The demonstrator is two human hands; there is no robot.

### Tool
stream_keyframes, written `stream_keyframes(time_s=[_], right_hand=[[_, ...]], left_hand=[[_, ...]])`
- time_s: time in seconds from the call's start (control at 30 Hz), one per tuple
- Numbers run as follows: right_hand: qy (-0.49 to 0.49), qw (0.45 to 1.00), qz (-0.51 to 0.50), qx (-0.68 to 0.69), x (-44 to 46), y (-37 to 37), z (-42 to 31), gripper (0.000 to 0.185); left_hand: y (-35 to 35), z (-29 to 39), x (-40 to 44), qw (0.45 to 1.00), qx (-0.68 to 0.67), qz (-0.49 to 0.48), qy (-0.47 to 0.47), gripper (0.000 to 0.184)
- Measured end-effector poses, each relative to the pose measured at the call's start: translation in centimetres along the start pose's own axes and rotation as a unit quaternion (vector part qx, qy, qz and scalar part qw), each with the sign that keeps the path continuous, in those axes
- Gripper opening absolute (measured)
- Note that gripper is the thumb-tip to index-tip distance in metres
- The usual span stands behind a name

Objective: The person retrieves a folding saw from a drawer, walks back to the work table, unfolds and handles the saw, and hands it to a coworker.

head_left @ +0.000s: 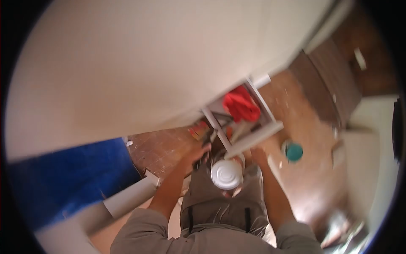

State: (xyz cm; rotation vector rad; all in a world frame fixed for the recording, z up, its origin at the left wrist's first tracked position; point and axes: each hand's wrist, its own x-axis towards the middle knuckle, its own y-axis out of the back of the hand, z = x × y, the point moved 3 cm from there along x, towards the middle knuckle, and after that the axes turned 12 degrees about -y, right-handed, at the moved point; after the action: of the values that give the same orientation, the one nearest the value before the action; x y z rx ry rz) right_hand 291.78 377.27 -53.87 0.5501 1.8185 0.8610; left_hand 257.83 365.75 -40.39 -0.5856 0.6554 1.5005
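Note:
An open drawer [256,139] juts out from a large pale cabinet panel [127,63] in front of me. Inside it lie a red cloth [242,105] and several smaller items, too blurred to name. My left hand [202,151] is beside the drawer's left front corner, close to dark, blurred objects; its grip does not show clearly. My right hand [257,153] is at the right part of the drawer front, its fingers mostly hidden. Between my forearms, a tub with a round white lid [226,174] stands just below the drawer front.
A round teal-topped container [294,151] sits on the brown floor [304,118] to the right. A blue sheet [76,182] and a pale board [131,197] lie at left. Brown flat material [321,80] is at upper right, with shiny clutter [342,230] at lower right.

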Motion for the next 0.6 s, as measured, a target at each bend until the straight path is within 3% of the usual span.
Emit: stream_keyframes(time_s=[0.03,0.07,0.1,0.13,0.17,0.2,0.27,0.3,0.37,0.43,0.47,0.5,0.53,0.57,0.6], right_hand=[[0.051,0.998,0.005,-0.02,-2.0,2.1,-1.4,0.029],[0.114,0.99,-0.035,-0.07,-4.6,5.5,-3.8,0.031],[0.219,0.968,0.095,-0.076,-3.7,1.6,-2.5,0.026],[0.115,0.989,-0.038,0.08,-1.6,-1.5,-2.3,0.026],[0.004,0.971,-0.155,0.18,-4.2,3.4,-6.2,0.035],[0.025,0.965,-0.132,0.227,-5.6,5.0,-9.4,0.039],[0.03,0.942,-0.171,0.288,-12.2,12.8,-21.9,0.036],[0.044,0.948,-0.168,0.266,-13.4,14.9,-27.1,0.036],[0.299,0.944,-0.076,0.12,-15.6,18.0,-38.0,0.031],[0.295,0.945,-0.042,0.138,-16.5,20.3,-48.9,0.028],[0.325,0.941,0.055,0.074,-16.7,21.2,-54.5,0.029],[0.483,0.855,0.183,0.046,-13.2,19.6,-57.7,0.03],[0.397,0.909,0.126,-0.004,-13.9,21.4,-62.0,0.032],[0.393,0.898,0.187,0.065,-15.4,23.9,-65.2,0.025],[0.361,0.912,0.189,0.047,-14.9,26.1,-66.7,0.03]], left_hand=[[1.2,-0.7,-5.1,1.0,0.01,0.001,0.016,0.045],[1.6,0.0,-11.2,0.996,-0.028,0.079,0.029,0.041],[3.0,-2.8,-15.6,0.995,-0.036,0.097,-0.008,0.038],[4.2,-5.5,-19.9,0.986,-0.059,0.157,-0.012,0.034],[5.2,-8.3,-24.3,0.962,-0.184,0.201,-0.022,0.035],[6.4,-10.8,-28.1,0.924,-0.306,0.228,-0.035,0.036],[9.8,-13.7,-35.1,0.793,-0.487,0.349,-0.115,0.039],[12.2,-16.0,-37.8,0.746,-0.508,0.407,-0.136,0.04],[17.8,-17.9,-41.6,0.654,-0.544,0.496,-0.178,0.038],[24.5,-17.6,-44.8,0.583,-0.581,0.519,-0.23,0.033],[28.2,-18.0,-45.9,0.552,-0.603,0.513,-0.261,0.031],[32.4,-20.8,-46.6,0.548,-0.58,0.549,-0.249,0.031],[34.2,-23.8,-46.3,0.569,-0.56,0.562,-0.218,0.031],[35.9,-23.1,-49.1,0.562,-0.569,0.561,-0.213,0.032],[39.1,-21.4,-52.6,0.569,-0.57,0.552,-0.217,0.033]])
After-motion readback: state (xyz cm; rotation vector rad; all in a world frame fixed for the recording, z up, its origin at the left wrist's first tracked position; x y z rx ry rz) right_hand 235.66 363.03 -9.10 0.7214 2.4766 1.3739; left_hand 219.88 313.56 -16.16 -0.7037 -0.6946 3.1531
